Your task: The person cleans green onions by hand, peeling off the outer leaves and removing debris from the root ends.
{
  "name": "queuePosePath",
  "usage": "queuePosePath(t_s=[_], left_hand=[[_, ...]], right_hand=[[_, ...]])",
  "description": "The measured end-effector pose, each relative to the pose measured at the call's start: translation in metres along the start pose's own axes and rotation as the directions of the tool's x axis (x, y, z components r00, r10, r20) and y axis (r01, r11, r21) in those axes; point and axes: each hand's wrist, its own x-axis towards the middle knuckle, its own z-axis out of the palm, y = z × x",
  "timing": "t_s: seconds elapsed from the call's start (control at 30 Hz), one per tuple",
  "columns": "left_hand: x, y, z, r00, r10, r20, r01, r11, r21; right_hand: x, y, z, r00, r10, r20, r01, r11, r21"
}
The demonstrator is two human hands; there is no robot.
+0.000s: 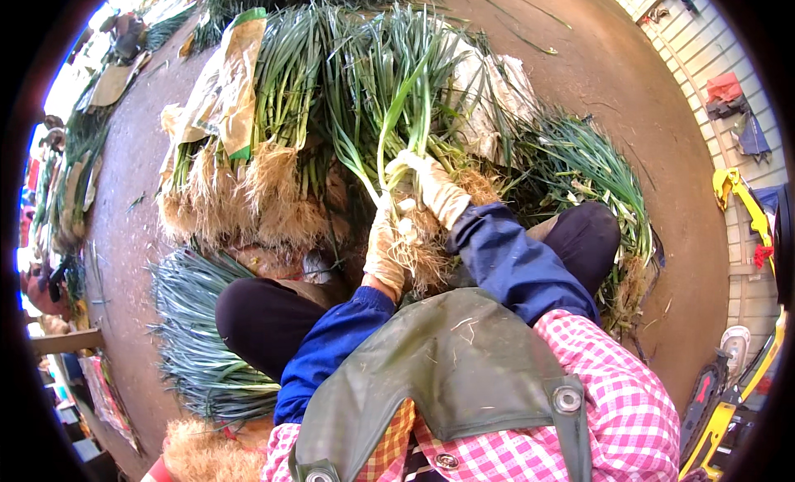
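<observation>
Both my hands wear pale, soiled gloves. My right hand [439,186] is closed on a few upright green garlic stalks [389,138], which have long flat leaves and white lower stems. Lower and to its left, my left hand [385,248] is closed round the base of the same stalks, some of its fingers hidden. A mass of pale stringy roots [422,248] hangs beside it, above my lap. Right behind my hands lies a thick heap of green garlic [364,68], its leaves pointing away from me.
Rooted bundles [277,184] lie at the left, partly under a tan sack [236,76]. A white sack [493,93] lies behind my right hand. More bundles flank my knees: one at left [203,325], one at right [592,167]. A yellow metal frame [754,204] stands by the tiled wall.
</observation>
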Motion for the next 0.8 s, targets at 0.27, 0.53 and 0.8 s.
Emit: queuePosePath(t_s=[0.27,0.53,0.8], left_hand=[[0.013,0.004,-0.006,0.997,0.011,-0.074,0.018,0.924,0.382],[0.041,0.010,-0.045,0.972,0.232,-0.044,-0.231,0.973,0.026],[-0.021,0.057,0.058,0.925,0.266,0.270,-0.321,0.929,0.185]], right_hand=[[-0.082,-0.038,0.009,0.993,0.109,0.046,-0.118,0.958,0.261],[-0.126,-0.106,-0.017,0.960,0.047,0.277,-0.136,0.941,0.310],[-0.292,-0.313,-0.251,0.722,-0.441,-0.532,-0.420,0.332,-0.845]])
